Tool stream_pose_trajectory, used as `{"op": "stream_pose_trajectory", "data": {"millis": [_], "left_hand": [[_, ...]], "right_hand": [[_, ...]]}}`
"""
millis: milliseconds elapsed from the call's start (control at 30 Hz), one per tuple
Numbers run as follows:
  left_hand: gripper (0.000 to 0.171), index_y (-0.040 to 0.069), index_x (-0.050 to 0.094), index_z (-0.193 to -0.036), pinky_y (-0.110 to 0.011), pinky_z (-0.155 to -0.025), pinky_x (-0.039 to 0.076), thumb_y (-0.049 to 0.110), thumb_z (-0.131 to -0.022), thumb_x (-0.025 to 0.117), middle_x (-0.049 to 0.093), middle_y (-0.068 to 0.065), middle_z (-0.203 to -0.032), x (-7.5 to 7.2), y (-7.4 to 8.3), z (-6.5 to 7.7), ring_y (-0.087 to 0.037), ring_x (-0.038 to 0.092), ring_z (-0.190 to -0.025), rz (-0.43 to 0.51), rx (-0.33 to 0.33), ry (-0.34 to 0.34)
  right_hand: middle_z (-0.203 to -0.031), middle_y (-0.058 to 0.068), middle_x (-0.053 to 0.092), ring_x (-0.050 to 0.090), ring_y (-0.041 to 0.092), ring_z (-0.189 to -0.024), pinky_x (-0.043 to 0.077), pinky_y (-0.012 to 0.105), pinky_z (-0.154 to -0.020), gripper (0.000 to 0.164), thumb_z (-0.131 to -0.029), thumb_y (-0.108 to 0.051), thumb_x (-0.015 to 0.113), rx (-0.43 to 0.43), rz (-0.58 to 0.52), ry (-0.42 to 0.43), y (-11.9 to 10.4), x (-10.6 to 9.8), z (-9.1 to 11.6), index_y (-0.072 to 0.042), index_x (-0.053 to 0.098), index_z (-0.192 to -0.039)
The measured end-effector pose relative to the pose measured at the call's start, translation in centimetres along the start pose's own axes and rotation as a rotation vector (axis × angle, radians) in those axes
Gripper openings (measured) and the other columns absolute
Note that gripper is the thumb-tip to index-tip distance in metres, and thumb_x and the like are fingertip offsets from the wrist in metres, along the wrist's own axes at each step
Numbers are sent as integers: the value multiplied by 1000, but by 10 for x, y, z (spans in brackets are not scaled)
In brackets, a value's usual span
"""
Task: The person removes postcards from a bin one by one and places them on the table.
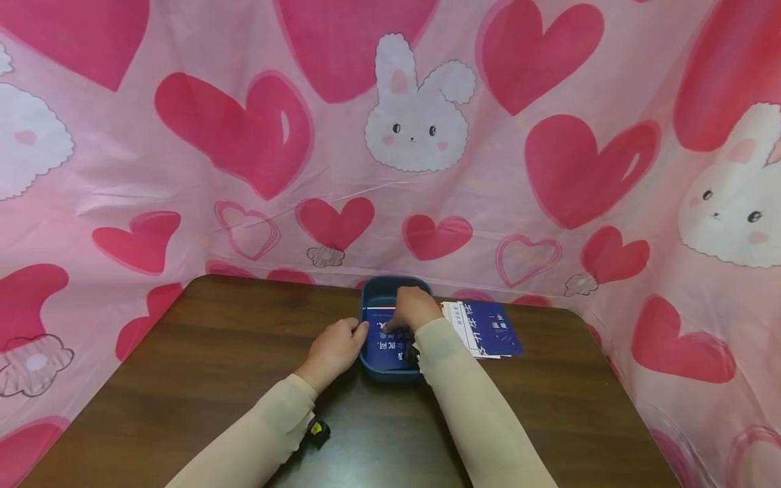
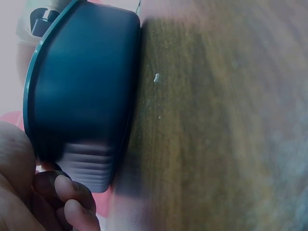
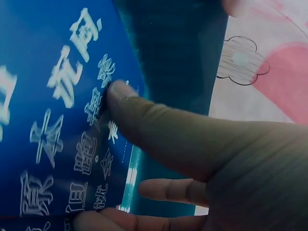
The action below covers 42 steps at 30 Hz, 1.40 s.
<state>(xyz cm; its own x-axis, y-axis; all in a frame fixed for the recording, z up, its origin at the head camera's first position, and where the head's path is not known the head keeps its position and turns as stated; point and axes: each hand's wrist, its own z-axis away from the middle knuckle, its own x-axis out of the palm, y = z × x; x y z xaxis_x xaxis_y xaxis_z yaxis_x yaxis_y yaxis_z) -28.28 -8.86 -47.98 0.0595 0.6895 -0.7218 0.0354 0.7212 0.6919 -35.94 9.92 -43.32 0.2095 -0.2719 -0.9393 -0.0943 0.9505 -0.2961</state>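
Note:
A dark teal plastic bin [image 1: 390, 375] stands on the table, with a blue card [image 1: 381, 344] printed with white characters in it. My left hand [image 1: 334, 352] grips the bin's left rim; in the left wrist view its curled fingers [image 2: 77, 202] lie against the ridged outer wall. Over the bin, my right hand [image 1: 417, 308] holds the blue card. In the right wrist view the thumb [image 3: 159, 125] lies on the card's printed face and the fingertips are at its edge. Part of the card is hidden under the right hand and sleeve.
More blue and white cards [image 1: 491, 329] lie fanned on the brown wooden table [image 1: 244, 352], just right of the bin. Behind the table hangs a pink curtain [image 1: 342, 176] with hearts and rabbits. A small black item with a yellow mark [image 1: 317, 432] is at the left sleeve.

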Motion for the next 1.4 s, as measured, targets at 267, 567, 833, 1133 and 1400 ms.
{"op": "stream_pose_trajectory", "data": {"millis": [267,567,833,1133,1400], "left_hand": [[38,14,75,-102,-40,-69,45,41,-119,55,63,-5,-81,2,0,-1,-25,62,-79,-20,-3,8],[37,12,77,-106,-42,-74,48,40,-118,56,66,-5,-85,3,1,0,-26,63,-83,-30,0,16],[38,14,75,-102,-40,-72,45,42,-118,56,62,-5,-81,3,2,-2,-25,62,-81,-17,-11,16],[40,11,78,-116,-39,-71,47,43,-119,55,65,-6,-85,3,1,-1,-25,63,-83,3,-38,-2],[39,12,78,-111,-39,-70,45,43,-119,55,65,-6,-82,4,1,-1,-24,62,-81,-10,-27,0]], "right_hand": [[-124,15,81,75,30,-107,63,51,-108,68,-76,-22,107,-30,-21,72,7,-8,1,-1,74,-132],[-143,18,74,70,36,-120,60,59,-114,65,-89,-11,94,-69,-236,70,26,-32,7,-11,68,-148],[-113,20,78,76,29,-92,70,45,-81,63,-95,-9,89,-64,-426,72,43,-46,13,-9,63,-152],[-135,25,76,79,34,-107,71,47,-90,57,-99,-15,86,-64,-557,94,73,-66,20,-4,63,-150],[-127,24,79,81,28,-96,70,41,-79,58,-106,-22,81,-23,-586,142,104,-87,30,-7,60,-158]]}}
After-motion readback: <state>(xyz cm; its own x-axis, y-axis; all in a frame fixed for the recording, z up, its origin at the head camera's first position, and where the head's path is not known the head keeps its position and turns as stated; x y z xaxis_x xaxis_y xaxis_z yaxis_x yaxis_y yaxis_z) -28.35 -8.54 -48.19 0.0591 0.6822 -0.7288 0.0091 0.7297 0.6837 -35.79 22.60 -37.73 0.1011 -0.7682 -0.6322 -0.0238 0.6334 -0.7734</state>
